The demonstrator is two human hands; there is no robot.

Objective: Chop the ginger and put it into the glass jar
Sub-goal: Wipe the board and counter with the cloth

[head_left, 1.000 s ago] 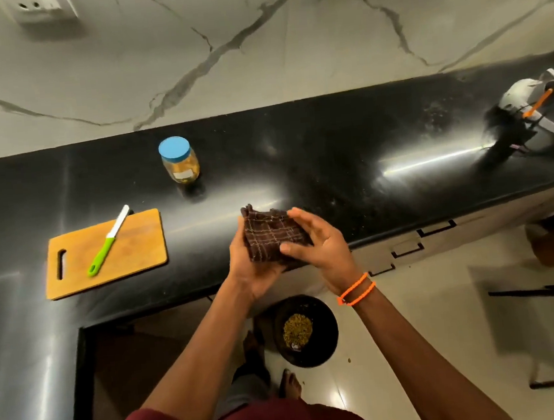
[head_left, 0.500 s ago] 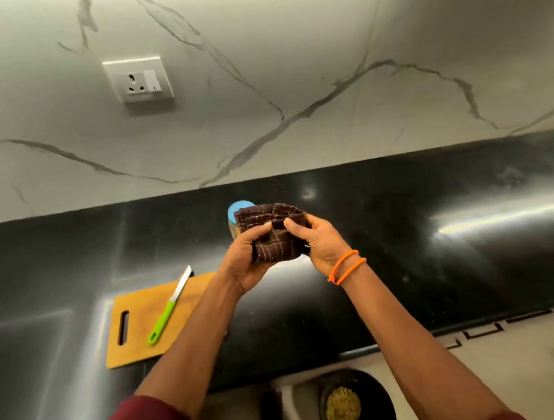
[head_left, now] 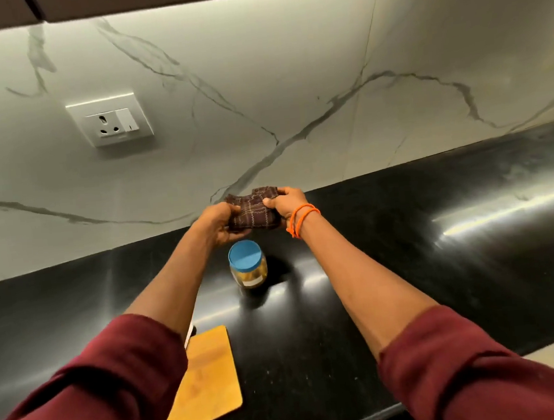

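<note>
A glass jar [head_left: 248, 270] with a blue lid stands on the black counter [head_left: 407, 265], yellowish contents inside. Beyond and above it, near the wall, both hands hold a folded dark brown checked cloth [head_left: 252, 212]. My left hand [head_left: 218, 223] grips its left side, and my right hand [head_left: 283, 202], with orange bands at the wrist, grips its right side. A wooden cutting board [head_left: 206, 380] lies at the near left, partly under my left arm. Only a sliver of the knife [head_left: 188, 334] shows beside my sleeve. No ginger is visible.
A marble-patterned wall [head_left: 290, 74] backs the counter, with a white power socket [head_left: 110, 120] at upper left. A dark cabinet edge runs along the top. The counter's front edge passes at lower right, with pale floor beyond it.
Both hands have carried the cloth farther from me, past the jar toward the wall. The view has moved closer; the jar now shows below the hands and the knife is mostly hidden.
</note>
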